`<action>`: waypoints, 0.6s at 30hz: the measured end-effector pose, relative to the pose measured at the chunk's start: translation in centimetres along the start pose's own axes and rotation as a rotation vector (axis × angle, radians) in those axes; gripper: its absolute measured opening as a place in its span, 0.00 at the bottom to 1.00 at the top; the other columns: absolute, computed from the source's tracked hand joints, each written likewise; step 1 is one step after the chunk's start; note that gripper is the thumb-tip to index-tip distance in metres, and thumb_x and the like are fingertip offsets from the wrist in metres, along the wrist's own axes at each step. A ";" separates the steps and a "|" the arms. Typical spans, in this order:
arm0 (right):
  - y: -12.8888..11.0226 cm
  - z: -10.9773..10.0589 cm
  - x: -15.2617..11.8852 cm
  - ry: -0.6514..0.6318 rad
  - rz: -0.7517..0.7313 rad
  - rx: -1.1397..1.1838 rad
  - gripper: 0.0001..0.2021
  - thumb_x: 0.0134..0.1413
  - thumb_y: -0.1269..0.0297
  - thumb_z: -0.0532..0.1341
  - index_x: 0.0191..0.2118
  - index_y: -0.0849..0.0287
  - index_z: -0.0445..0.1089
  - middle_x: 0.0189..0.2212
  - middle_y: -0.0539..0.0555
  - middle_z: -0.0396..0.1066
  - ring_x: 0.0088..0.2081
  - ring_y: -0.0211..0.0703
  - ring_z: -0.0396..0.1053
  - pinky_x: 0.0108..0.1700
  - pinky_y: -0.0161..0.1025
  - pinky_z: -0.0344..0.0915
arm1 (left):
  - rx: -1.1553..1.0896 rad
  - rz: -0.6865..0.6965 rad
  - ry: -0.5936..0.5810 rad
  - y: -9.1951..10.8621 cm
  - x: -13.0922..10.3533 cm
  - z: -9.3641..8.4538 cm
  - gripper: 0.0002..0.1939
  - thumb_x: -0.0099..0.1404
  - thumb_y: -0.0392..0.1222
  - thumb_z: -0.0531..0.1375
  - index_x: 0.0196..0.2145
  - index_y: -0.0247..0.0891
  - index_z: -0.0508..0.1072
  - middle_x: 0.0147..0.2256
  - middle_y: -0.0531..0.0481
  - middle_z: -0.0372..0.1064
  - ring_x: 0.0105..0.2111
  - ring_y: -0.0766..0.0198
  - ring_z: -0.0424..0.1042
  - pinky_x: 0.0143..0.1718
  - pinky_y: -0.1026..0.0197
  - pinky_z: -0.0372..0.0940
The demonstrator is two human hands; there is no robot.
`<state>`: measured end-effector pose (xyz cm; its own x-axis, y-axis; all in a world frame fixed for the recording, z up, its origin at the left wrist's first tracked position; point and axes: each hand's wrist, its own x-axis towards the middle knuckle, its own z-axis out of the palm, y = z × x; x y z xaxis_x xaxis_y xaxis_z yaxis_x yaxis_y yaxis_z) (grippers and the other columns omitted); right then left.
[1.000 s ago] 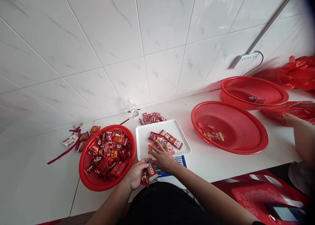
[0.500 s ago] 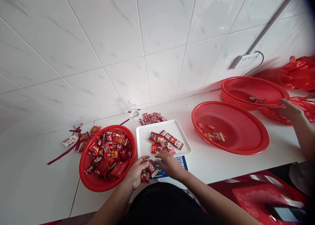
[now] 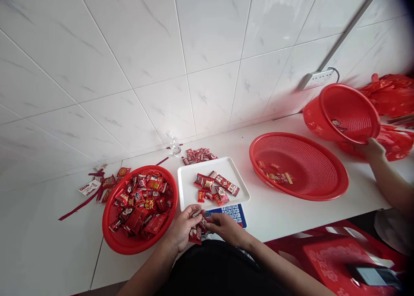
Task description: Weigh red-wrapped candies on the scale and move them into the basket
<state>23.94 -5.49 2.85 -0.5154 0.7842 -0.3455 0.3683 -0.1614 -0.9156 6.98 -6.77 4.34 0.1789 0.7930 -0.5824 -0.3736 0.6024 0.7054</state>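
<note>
Red snack packets (image 3: 196, 233) are held in my left hand (image 3: 181, 228), its fingers closed round them in front of the scale (image 3: 237, 214). My right hand (image 3: 227, 228) pinches the right side of the same packets. Just beyond, a white tray (image 3: 189, 193) on the scale carries several red packets (image 3: 204, 182). Left of my hands, a red basket (image 3: 108, 237) is heaped with red snack packets (image 3: 142, 205). A small pile of red packets (image 3: 198, 155) lies behind the tray.
A wide red basket (image 3: 307, 166) with a few packets stands at right. Beyond it, another person's hand (image 3: 371, 149) tilts a second red basket (image 3: 310, 117). A clear bottle (image 3: 174, 146) stands near the wall. Red bags (image 3: 393, 93) lie far right; a phone (image 3: 371, 276) is lower right.
My right hand has come down from the tray's edge onto the packets in my left hand. The other person's hand has gripped the far basket and tipped it up.
</note>
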 end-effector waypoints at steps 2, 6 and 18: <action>0.2 0.1 -0.2 0.005 0.006 0.059 0.15 0.51 0.53 0.55 0.27 0.60 0.68 0.24 0.49 0.69 0.27 0.38 0.64 0.29 0.33 0.58 | -0.016 -0.034 -0.006 -0.2 0.0 -0.1 0.19 0.51 0.34 0.65 0.41 0.37 0.66 0.40 0.46 0.69 0.36 0.62 0.72 0.39 0.58 0.67; 0.2 0.0 -0.4 0.048 0.039 0.141 0.14 0.49 0.53 0.58 0.24 0.59 0.65 0.22 0.48 0.67 0.26 0.37 0.64 0.29 0.33 0.59 | -0.089 -0.111 -0.034 -0.7 0.1 -0.2 0.19 0.52 0.34 0.63 0.42 0.36 0.66 0.37 0.45 0.70 0.35 0.60 0.72 0.40 0.56 0.66; 1.7 -0.6 0.1 0.158 0.051 0.204 0.16 0.49 0.51 0.57 0.27 0.61 0.65 0.23 0.48 0.68 0.27 0.37 0.64 0.29 0.34 0.59 | -0.007 -0.286 -0.162 -0.7 -0.4 -0.1 0.25 0.48 0.26 0.57 0.45 0.35 0.65 0.38 0.43 0.70 0.36 0.59 0.72 0.37 0.58 0.64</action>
<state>24.97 -5.37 1.41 -0.3671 0.8532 -0.3705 0.2187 -0.3079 -0.9259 7.07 -7.52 3.99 0.4198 0.5959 -0.6846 -0.2937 0.8029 0.5188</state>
